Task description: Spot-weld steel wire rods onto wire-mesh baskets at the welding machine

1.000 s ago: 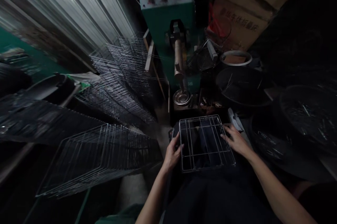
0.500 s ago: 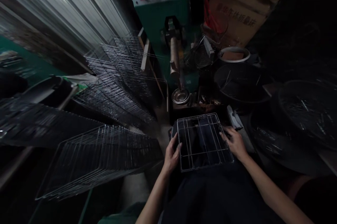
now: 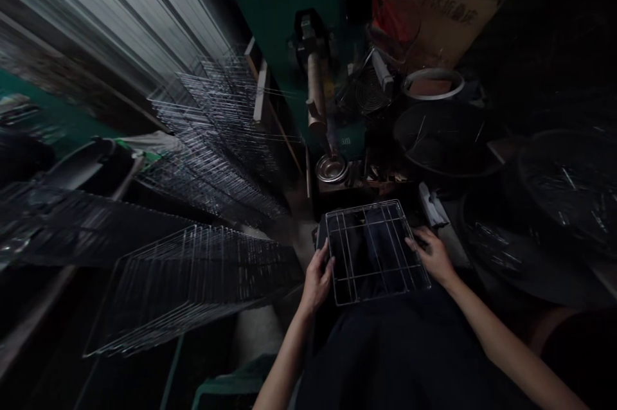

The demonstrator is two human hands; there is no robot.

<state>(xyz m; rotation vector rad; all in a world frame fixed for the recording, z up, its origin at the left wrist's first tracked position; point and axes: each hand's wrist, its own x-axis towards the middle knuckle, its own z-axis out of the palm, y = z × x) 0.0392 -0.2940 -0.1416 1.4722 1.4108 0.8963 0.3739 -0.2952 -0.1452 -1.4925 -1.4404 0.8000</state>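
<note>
A rectangular wire rack [image 3: 378, 279] of thin metal rods is held over my lap, its far edge slightly raised. My left hand [image 3: 318, 278] grips its left side rod, thumb and fingers closed around the wire. On the opposite side, my right hand [image 3: 432, 256] has its fingertips closed on the right edge of the rack. Dark trousers show through the gaps between the rods. Beyond the rack, a round metal dish [image 3: 331, 168] sits beneath the copper-coloured arm [image 3: 315, 92] of a green machine [image 3: 284, 15].
Rows of similar wire frames [image 3: 193, 275] stand on my left, with more stacked frames [image 3: 216, 140] behind. Dark round tubs [image 3: 496, 249] with loose metal rods are on my right. A cardboard box [image 3: 434, 5] stands at the back right, near a white-rimmed bowl [image 3: 434, 83].
The camera view has tilted and shifted slightly, so the machine appears higher up. Both hands keep the same hold on the wire rack, which has hardly moved.
</note>
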